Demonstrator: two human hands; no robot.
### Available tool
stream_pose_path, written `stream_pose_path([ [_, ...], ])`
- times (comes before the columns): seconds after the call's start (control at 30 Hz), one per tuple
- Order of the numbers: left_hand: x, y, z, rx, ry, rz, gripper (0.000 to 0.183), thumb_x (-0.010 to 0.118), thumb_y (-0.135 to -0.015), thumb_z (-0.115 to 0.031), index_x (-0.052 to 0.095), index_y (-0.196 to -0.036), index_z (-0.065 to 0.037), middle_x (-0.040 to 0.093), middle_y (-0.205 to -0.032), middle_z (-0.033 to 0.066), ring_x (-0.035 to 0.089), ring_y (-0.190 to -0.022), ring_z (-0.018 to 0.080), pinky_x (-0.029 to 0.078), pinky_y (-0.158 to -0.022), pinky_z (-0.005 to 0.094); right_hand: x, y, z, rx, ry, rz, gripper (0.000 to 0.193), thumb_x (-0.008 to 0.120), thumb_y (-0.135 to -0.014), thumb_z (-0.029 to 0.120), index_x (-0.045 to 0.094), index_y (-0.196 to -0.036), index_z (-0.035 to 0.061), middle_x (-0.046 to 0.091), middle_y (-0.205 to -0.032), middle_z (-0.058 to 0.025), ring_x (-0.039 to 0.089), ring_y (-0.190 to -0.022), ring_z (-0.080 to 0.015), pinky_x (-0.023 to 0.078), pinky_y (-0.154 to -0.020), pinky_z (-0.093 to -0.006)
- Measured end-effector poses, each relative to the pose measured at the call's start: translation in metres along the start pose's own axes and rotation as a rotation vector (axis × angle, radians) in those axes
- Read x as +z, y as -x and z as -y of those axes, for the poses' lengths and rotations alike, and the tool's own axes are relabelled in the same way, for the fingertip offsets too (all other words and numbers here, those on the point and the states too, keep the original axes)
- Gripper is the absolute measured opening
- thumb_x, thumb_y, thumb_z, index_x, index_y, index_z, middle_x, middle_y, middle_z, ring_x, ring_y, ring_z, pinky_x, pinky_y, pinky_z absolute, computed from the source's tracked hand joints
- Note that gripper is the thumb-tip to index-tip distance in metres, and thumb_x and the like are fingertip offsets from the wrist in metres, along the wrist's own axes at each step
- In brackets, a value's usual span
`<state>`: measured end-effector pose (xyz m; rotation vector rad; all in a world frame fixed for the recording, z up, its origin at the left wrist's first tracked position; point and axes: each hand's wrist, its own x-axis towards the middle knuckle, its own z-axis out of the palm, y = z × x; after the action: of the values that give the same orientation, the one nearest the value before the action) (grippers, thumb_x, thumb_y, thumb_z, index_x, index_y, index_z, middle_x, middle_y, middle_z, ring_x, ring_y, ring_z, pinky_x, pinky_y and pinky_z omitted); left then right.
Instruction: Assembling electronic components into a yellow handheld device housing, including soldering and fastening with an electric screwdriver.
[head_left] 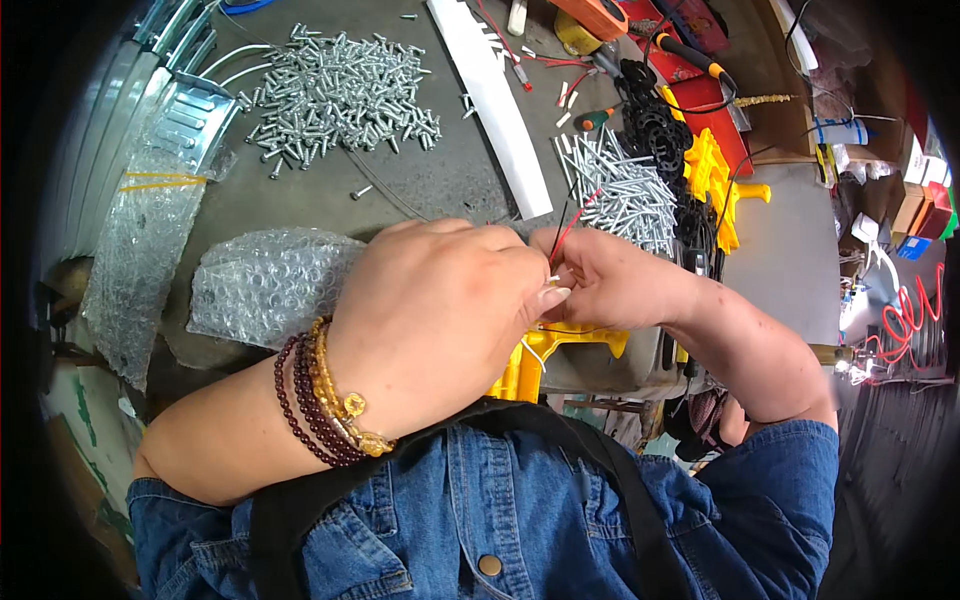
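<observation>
My left hand (pixel 440 290) and my right hand (pixel 620 280) meet at the front of the table, fingertips touching. The left thumb and fingers are pinched together; the left hand's back hides most of what they hold. A red wire (pixel 572 232) and a thin black wire rise from the right hand's closed fingers. A tiny white piece (pixel 555 279) shows between the two hands. Just below them lies a yellow plastic housing (pixel 517 376), partly covered by my hands, with a white wire (pixel 533 352) on it.
A pile of screws (pixel 340 95) is at the far left, with bubble wrap (pixel 265 285) nearer me. Long silver pins (pixel 625 195) lie right of a white strip (pixel 495 110). Beyond are black parts (pixel 652 125), another yellow housing (pixel 708 180) and red bins (pixel 715 130).
</observation>
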<state>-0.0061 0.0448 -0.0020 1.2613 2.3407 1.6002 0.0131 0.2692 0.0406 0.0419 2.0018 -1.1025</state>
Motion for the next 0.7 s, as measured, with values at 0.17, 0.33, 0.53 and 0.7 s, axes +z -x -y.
stream_pose_path([
  [0.17,0.002,-0.002,-0.004,-0.015,-0.089,0.041,0.024,0.061,-0.095,-0.027,0.064,-0.084,-0.005,0.064,-0.082,0.0106,0.062,-0.079,0.0343,0.048,-0.070,0.0455,0.006,0.001,-0.006,0.001,0.067,-0.085,0.021,0.071,-0.090,0.013,0.057,-0.101,0.0017,0.059,-0.072,-0.0001,0.054,-0.065,-0.0074,0.045,-0.058,-0.0277],
  [0.33,0.014,0.001,-0.016,-0.034,-0.194,0.029,0.023,0.061,-0.095,-0.025,0.064,-0.085,-0.004,0.064,-0.082,0.0121,0.063,-0.080,0.0363,0.049,-0.071,0.0453,0.007,0.023,-0.012,-0.101,-0.051,-0.181,0.023,0.074,-0.092,0.019,0.068,-0.103,0.0004,0.070,-0.084,-0.0047,0.064,-0.076,-0.0080,0.052,-0.070,-0.0253],
  [0.53,0.016,-0.006,-0.015,0.006,-0.201,0.058,0.015,0.062,-0.093,-0.017,0.067,-0.090,-0.004,0.066,-0.080,0.0127,0.064,-0.080,0.0350,0.050,-0.072,0.0417,0.011,0.042,-0.026,-0.257,-0.142,-0.380,0.016,0.073,-0.092,0.014,0.070,-0.097,-0.0009,0.070,-0.084,-0.0025,0.065,-0.078,-0.0073,0.053,-0.071,-0.0248],
  [0.7,0.018,-0.030,-0.032,-0.086,-0.258,0.312,0.014,0.071,-0.081,-0.016,0.071,-0.086,-0.004,0.066,-0.075,0.0107,0.063,-0.070,0.0275,0.050,-0.067,0.0388,0.015,0.043,-0.039,-0.334,-0.040,-0.488,0.010,0.073,-0.089,0.007,0.069,-0.093,-0.0012,0.070,-0.083,-0.0026,0.065,-0.078,-0.0073,0.053,-0.070,-0.0233],
])
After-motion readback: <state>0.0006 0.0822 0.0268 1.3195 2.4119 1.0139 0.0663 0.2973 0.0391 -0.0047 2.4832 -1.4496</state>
